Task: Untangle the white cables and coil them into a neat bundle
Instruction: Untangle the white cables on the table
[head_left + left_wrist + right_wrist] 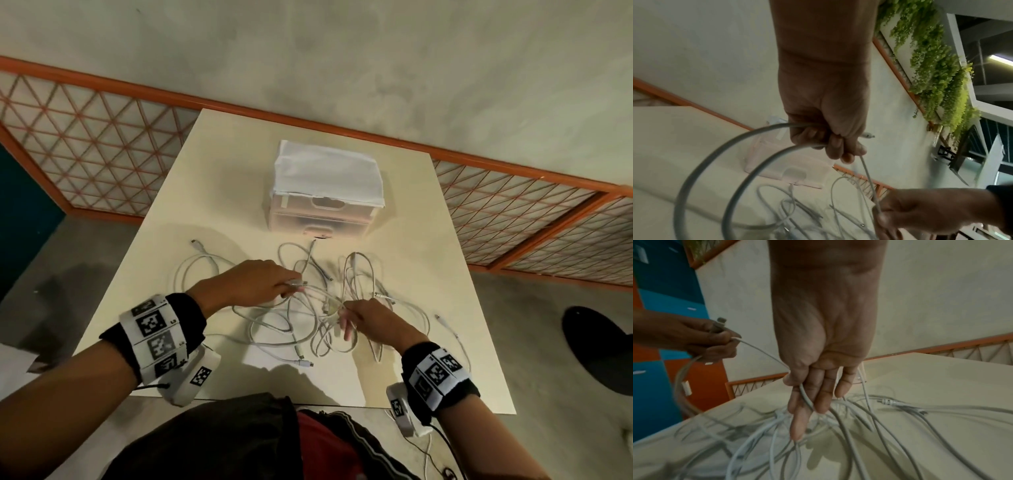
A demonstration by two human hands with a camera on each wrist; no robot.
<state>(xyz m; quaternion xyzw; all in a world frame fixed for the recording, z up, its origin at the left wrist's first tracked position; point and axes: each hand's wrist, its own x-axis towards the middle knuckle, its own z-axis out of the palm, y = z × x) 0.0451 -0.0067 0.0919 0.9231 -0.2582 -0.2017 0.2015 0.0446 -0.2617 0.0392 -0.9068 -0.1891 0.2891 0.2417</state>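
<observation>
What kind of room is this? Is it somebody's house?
Probably not a house: more likely an office or studio hall. A lone white table stands on a bare concrete floor, with orange-framed lattice railings behind it and hanging green plants by big windows.

Smooth white plastic-looking cables (301, 318), matt table (219, 192)

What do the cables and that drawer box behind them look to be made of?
White cables: smooth, flexible plastic or rubbery sheath, judging by their soft loops; small metal-looking plug tips. Drawer box: frosted translucent plastic, with a white cloth or paper cover on top.
</observation>
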